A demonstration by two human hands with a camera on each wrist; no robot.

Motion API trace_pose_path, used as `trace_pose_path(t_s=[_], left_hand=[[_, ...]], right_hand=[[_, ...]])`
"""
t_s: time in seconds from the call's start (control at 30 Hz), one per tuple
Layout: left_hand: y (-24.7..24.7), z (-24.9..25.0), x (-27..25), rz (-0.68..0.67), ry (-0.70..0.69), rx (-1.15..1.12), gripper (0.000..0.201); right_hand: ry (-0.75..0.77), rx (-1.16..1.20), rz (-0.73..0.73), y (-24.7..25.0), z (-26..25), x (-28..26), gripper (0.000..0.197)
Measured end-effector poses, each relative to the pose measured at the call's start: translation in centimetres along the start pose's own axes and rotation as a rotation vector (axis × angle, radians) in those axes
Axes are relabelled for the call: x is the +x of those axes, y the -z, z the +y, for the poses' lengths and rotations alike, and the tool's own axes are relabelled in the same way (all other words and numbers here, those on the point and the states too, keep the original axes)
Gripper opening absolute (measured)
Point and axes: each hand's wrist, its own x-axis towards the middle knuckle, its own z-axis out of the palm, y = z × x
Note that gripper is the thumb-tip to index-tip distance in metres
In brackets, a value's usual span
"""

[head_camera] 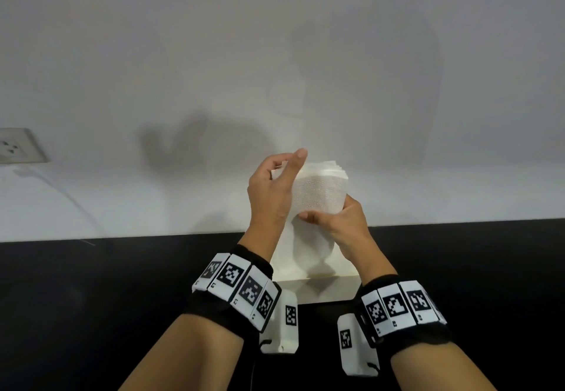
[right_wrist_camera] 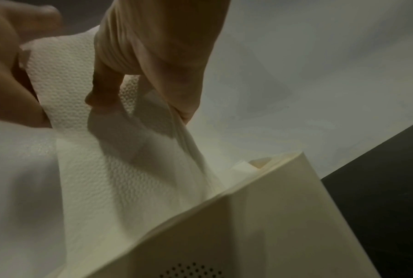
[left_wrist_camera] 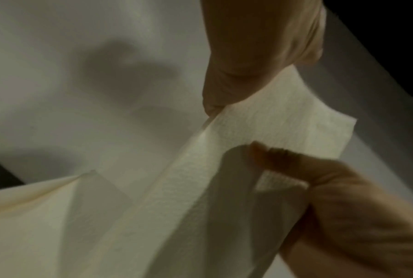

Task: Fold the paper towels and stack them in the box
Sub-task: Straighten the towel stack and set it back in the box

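White wall (head_camera: pixel 275 54) fills the background above a black counter (head_camera: pixel 91 283), with a power socket (head_camera: pixel 18 146) at nine o'clock. At the centre a cream box (head_camera: pixel 324 289) stands on the counter against the wall. Both hands hold a stack of paper towels (head_camera: pixel 318 191) upright over its open top. The left hand (head_camera: pixel 272 188) clasps the stack's left edge, thumb raised. The right hand (head_camera: pixel 339 219) pinches its lower right corner, at five o'clock from the towels.

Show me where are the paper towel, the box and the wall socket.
paper towel (head_camera: pixel 318 191): head view, embossed front face.
box (right_wrist_camera: pixel 260 225): right wrist view, cream side wall.
wall socket (head_camera: pixel 15 146): head view, white faceplate.
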Motion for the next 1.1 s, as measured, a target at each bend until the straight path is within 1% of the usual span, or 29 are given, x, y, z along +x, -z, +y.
trace_pose_path(t_s=[0.13, 0.23, 0.33, 0.4, 0.43, 0.53, 0.57, 0.67, 0.7, 0.77, 0.83, 0.87, 0.97, 1.07, 1.1], left_hand=[[-0.5, 0.0, 0.6, 0.075, -0.014, 0.059, 0.020], [-0.1, -0.8, 0.6, 0.102, 0.005, 0.084, 0.021], [0.2, -0.7, 0.3, 0.111, 0.095, -0.030, 0.022], [0.2, -0.2, 0.1, 0.081, 0.143, -0.120, 0.024], [0.1, 0.1, 0.0, 0.064, 0.153, -0.145, 0.024], [0.0, 0.1, 0.0, 0.016, 0.132, -0.242, 0.014], [0.1, -0.2, 0.0, -0.002, 0.099, -0.255, 0.025], [0.7, -1.7, -0.4, -0.084, -0.003, -0.186, 0.073], [0.9, -2.3, -0.7, -0.118, -0.006, -0.161, 0.084], [1.2, -3.4, -1.3, -0.170, 0.037, -0.135, 0.094], [1.2, -3.7, -1.5, -0.175, 0.079, -0.126, 0.095], [1.1, -3.7, -1.5, -0.170, 0.090, -0.125, 0.090], [0.8, -3.1, -1.3, -0.172, 0.086, -0.137, 0.070], [1.3, -3.6, -1.3, -0.193, 0.112, -0.061, 0.068], [1.4, -3.8, -1.5, -0.205, 0.130, -0.029, 0.064]], right_hand=[[0.010, 0.028, 0.007, 0.3, 0.1, 0.3, 0.039], [-0.020, 0.029, -0.033, 0.4, 0.5, 0.4, 0.037], [-0.073, 0.003, -0.050, 0.4, 1.2, 0.4, 0.035], [-0.089, -0.005, -0.041, 0.4, 1.4, 0.6, 0.032], [-0.092, -0.009, -0.039, 0.3, 1.4, 0.7, 0.030], [-0.096, -0.038, -0.022, 0.1, 1.2, 1.0, 0.028], [-0.102, -0.042, -0.011, 0.1, 1.2, 1.0, 0.028], [-0.105, 0.002, 0.007, 0.3, 1.0, 0.9, 0.027], [-0.099, 0.011, 0.002, 0.4, 1.0, 0.8, 0.028], [-0.093, -0.001, -0.020, 0.4, 0.9, 0.6, 0.030], [-0.091, -0.024, -0.029, 0.2, 0.7, 0.5, 0.029], [-0.086, -0.030, -0.024, 0.1, 0.6, 0.6, 0.029], [-0.058, -0.009, -0.015, 0.2, 0.5, 0.7, 0.033], [-0.090, -0.022, -0.054, 0.4, 1.1, 0.6, 0.035], [-0.109, -0.046, -0.076, 0.5, 1.4, 0.5, 0.034]])
